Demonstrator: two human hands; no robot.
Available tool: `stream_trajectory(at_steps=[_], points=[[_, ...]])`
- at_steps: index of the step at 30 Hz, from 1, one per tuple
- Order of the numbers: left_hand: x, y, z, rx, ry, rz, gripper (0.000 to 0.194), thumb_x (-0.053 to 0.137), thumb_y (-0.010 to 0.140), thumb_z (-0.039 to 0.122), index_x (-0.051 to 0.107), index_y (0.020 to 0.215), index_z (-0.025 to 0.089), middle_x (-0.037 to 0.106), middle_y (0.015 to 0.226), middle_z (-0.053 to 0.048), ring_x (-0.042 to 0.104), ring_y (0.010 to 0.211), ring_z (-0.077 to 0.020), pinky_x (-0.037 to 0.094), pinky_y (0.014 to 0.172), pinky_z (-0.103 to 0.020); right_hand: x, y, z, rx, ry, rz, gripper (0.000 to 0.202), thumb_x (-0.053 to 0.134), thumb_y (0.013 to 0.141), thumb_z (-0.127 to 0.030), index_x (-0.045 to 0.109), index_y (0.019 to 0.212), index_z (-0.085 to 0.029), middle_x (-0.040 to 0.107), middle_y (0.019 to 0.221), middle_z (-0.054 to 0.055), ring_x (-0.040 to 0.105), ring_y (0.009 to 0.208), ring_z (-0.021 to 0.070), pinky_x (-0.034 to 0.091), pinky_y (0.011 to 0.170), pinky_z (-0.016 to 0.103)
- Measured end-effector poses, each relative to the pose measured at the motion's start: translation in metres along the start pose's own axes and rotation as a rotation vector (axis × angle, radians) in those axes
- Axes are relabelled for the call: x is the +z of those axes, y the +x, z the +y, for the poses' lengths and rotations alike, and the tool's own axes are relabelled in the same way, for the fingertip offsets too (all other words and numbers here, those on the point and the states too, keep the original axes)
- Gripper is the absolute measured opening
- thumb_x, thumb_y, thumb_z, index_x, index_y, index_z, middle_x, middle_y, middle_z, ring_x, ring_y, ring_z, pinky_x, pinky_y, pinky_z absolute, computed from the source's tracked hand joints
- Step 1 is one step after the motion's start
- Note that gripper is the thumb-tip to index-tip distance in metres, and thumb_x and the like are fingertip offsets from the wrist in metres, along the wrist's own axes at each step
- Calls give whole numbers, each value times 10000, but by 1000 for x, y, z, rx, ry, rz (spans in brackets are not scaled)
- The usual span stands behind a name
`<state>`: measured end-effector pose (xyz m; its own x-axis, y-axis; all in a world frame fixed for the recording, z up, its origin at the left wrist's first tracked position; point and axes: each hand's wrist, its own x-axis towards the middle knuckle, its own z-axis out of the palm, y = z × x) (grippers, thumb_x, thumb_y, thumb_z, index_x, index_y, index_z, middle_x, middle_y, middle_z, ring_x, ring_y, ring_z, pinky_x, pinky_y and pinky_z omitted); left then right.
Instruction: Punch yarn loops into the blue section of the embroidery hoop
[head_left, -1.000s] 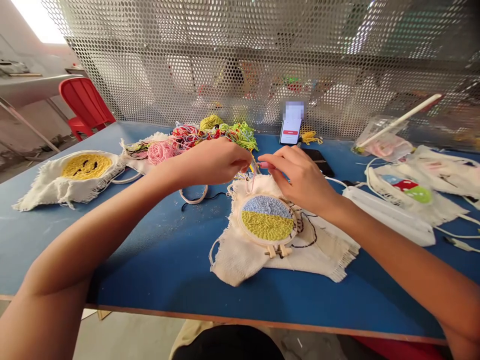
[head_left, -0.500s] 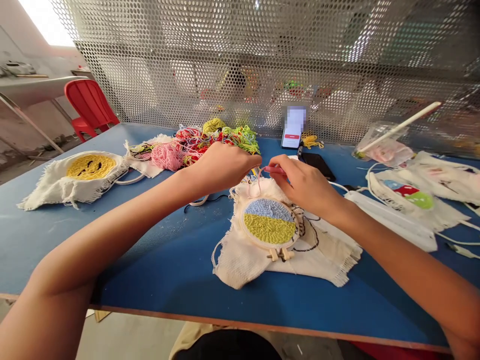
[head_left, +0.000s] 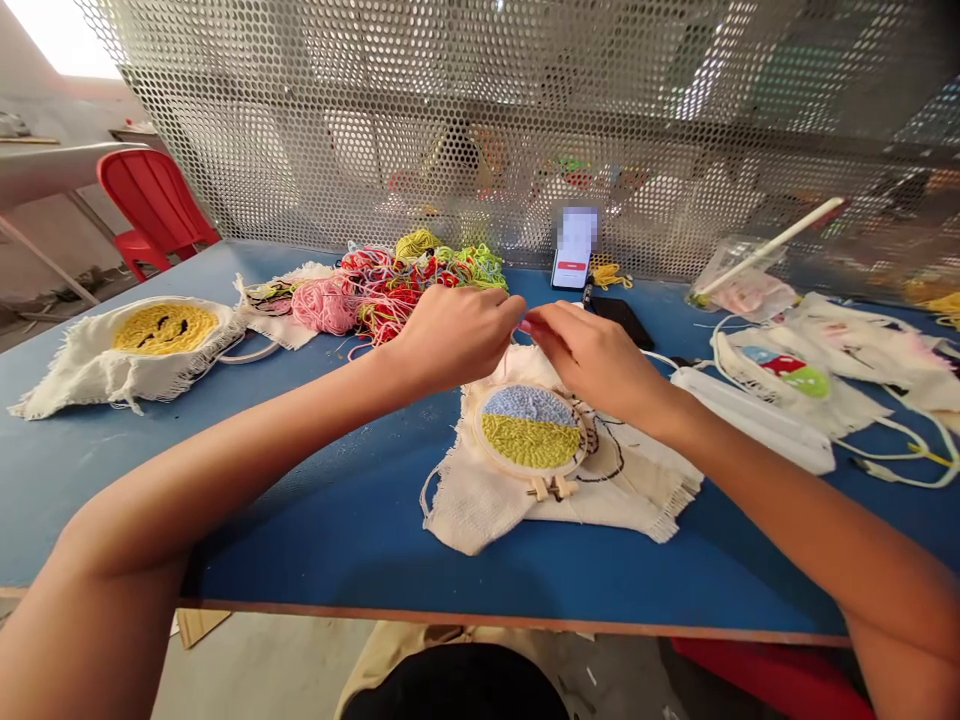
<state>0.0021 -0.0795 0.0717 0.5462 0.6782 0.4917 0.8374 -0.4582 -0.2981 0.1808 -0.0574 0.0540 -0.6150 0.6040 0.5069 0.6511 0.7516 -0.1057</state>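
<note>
An embroidery hoop (head_left: 529,445) holds white cloth (head_left: 480,510) with a light blue upper half and a yellow-green lower half. Its screw faces the table's front edge. Just beyond the hoop, my left hand (head_left: 469,335) is closed, its fingertips pinched on something too small to make out. My right hand (head_left: 596,355) faces it with fingers pressed together, a bit of pink showing at the fingertips. The two hands nearly touch. A pale pink strand hangs below them towards the cloth.
A pile of tangled yarn (head_left: 390,290) lies behind my left hand. A yellow embroidered piece (head_left: 165,328) is at the left. A phone (head_left: 574,250) leans on the perforated metal screen (head_left: 300,130). A white power strip (head_left: 754,415) and another embroidered piece (head_left: 810,380) lie right.
The hands have come closer together, and the pink tool in my right hand is now mostly hidden. The whole view has shifted slightly, with table items appearing further left.
</note>
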Motion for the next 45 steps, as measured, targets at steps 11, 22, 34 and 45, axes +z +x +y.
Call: stream_trajectory(at_steps=[11,22,34,45], points=[[-6,4,-5,-27,-139,53,267,357,857,267,586,772,160,621,766,-43,532,688,-131,234,500,-252,-13,4,1,152,510,-163,305,427,874,-446,570,919,-180,614,782,19,485,562,87,382,523,253],[-21,6,-26,207,-8,159,236,377,760,161,585,647,164,537,601,-38,518,668,-147,314,531,-258,-21,8,14,342,969,-510,248,515,831,-431,582,872,-196,580,796,24,413,434,37,200,341,221],[-13,4,-7,358,6,79,217,377,805,181,581,733,156,584,689,-49,526,691,-156,365,556,-290,-18,5,10,368,1149,-590,207,542,835,-379,575,794,-179,377,475,-51,372,421,57,180,371,227],[-9,0,-2,312,-67,-38,221,344,856,124,565,868,120,573,751,-67,538,728,-157,384,599,-279,-17,5,7,283,938,-505,251,540,830,-386,544,985,-189,559,654,-20,391,407,38,270,361,211]])
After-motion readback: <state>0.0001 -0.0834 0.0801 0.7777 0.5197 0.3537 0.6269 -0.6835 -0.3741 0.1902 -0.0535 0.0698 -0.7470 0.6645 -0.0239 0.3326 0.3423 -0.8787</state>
